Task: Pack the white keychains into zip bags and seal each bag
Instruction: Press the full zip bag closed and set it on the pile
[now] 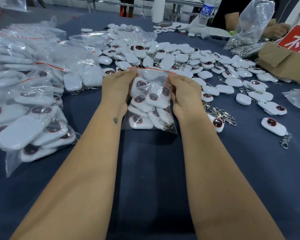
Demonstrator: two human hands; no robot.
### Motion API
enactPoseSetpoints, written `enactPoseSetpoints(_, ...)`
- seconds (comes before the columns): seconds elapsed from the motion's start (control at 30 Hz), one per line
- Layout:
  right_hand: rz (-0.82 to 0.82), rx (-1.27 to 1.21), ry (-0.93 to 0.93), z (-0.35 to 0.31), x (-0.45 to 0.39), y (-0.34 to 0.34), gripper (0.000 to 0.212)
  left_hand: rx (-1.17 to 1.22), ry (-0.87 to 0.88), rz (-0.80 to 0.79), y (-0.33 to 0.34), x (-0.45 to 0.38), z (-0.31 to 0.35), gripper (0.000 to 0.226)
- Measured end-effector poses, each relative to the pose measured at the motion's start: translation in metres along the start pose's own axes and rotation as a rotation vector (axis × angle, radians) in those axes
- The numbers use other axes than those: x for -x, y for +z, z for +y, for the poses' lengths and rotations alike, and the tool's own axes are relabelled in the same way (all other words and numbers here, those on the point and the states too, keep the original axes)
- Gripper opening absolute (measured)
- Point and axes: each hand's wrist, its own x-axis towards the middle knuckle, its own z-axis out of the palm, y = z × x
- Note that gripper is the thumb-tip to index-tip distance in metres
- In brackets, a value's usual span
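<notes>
A clear zip bag [150,103] with a red strip along its top stands upright in the middle of the blue table, filled with several white keychains that have dark round faces. My left hand [117,87] pinches the bag's top left corner at the red strip. My right hand [184,89] pinches the top right end of the same strip. Behind the bag, loose white keychains [171,54] with metal clasps lie in a wide heap. More loose keychains [273,126] are scattered to the right.
Filled zip bags [29,94] are piled along the left. A cardboard box [282,61] with a red sign stands at the far right, next to a plastic bag of metal clasps [244,38] and a water bottle [205,12]. Another person's hand [275,30] works there.
</notes>
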Motion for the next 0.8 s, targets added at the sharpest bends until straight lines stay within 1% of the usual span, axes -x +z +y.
enactPoseSetpoints(0.07,0.002,0.014,-0.009,0.0008,-0.0004,0.0002,0.015,-0.038,0.002,0.004,-0.0001,-0.0007,-0.0009,0.042)
enactPoseSetpoints(0.13,0.001,0.018,-0.012,0.0014,-0.0001,0.0014,0.015,-0.081,0.010,0.011,0.0000,-0.0010,-0.0013,0.048)
enactPoseSetpoints(0.3,-0.076,-0.030,0.000,-0.0002,0.0003,0.0028,0.017,-0.054,0.014,0.052,0.0003,-0.0017,-0.0018,0.031)
enactPoseSetpoints(0.43,-0.144,0.016,-0.004,0.0009,0.0012,0.0020,0.020,-0.027,0.011,0.046,0.0005,-0.0012,-0.0016,0.033)
enactPoseSetpoints(0.53,-0.112,0.084,-0.039,0.0022,0.0011,0.0035,0.025,0.019,-0.029,0.023,0.0003,-0.0011,0.0009,0.042)
enactPoseSetpoints(0.6,-0.093,0.111,-0.055,0.0027,0.0015,0.0044,0.027,0.019,-0.058,-0.015,0.0009,0.0003,0.0024,0.035)
enactPoseSetpoints(0.67,-0.098,0.099,-0.052,0.0027,0.0019,0.0044,0.028,-0.005,-0.067,-0.040,0.0013,0.0005,0.0025,0.028)
enactPoseSetpoints(0.8,-0.166,-0.011,-0.007,-0.0005,0.0020,0.0035,0.019,-0.030,-0.038,-0.038,0.0012,-0.0004,0.0010,0.029)
